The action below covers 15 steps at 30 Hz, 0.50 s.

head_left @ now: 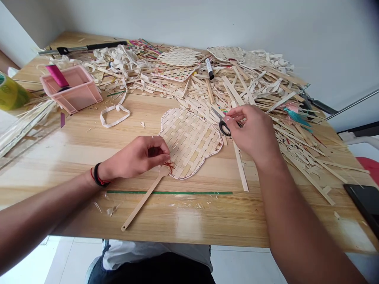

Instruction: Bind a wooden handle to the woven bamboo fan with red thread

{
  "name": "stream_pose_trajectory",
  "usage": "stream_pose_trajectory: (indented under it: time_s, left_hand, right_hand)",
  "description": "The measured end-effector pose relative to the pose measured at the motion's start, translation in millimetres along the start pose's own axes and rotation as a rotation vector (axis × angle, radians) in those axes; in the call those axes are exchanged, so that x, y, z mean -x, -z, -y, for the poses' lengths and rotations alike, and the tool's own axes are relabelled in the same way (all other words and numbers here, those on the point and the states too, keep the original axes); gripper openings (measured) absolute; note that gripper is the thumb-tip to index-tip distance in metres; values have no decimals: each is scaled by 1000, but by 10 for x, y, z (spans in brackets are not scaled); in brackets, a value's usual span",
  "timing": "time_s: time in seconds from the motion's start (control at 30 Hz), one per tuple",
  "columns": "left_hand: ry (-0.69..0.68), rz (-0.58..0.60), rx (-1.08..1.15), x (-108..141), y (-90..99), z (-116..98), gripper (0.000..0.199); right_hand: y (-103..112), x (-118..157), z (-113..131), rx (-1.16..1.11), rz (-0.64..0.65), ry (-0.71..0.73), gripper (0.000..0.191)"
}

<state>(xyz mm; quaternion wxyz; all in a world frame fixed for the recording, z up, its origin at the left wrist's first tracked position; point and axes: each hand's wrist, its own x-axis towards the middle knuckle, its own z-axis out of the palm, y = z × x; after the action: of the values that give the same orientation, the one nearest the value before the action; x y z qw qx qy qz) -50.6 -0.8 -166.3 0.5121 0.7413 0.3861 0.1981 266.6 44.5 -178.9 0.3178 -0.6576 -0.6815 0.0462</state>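
A woven hand fan (pixel 192 144) of pale strips lies flat mid-table, its thin wooden handle (pixel 142 203) slanting toward the front edge. At the foot of the weave is a tangle of red thread (pixel 169 167). My left hand (pixel 142 156) has thumb and forefinger pinched together on the thread, just above the handle's top. To the right of the fan, my right hand (pixel 251 130) is closed on a small pair of scissors (pixel 224 128) with black finger loops. The blades point up and left, away from the thread. Its grip is partly hidden by the fingers.
Loose bamboo strips (pixel 207 94) heap across the back and right. A pink bin (pixel 74 90) holds a magenta spool (pixel 57 75) at left. A green strip (pixel 183 193) crosses under the fan handle. A marker (pixel 209 69) lies on the heap; a phone (pixel 364 201) sits at right.
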Motion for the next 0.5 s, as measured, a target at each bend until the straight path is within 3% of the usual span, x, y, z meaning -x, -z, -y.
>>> stream_pose_trajectory:
  time_s: [0.17, 0.37, 0.5]
  left_hand:
    - [-20, -17, 2, -23, 1, 34, 20]
    - [-24, -22, 12, -23, 6, 51, 19]
    - [-19, -24, 3, -21, 7, 32, 18]
  right_hand:
    - [-52, -40, -200, -14, 59, -106, 10]
    - [-19, -38, -163, -62, 59, -168, 19]
    - [30, -44, -100, -120, -25, -192, 22]
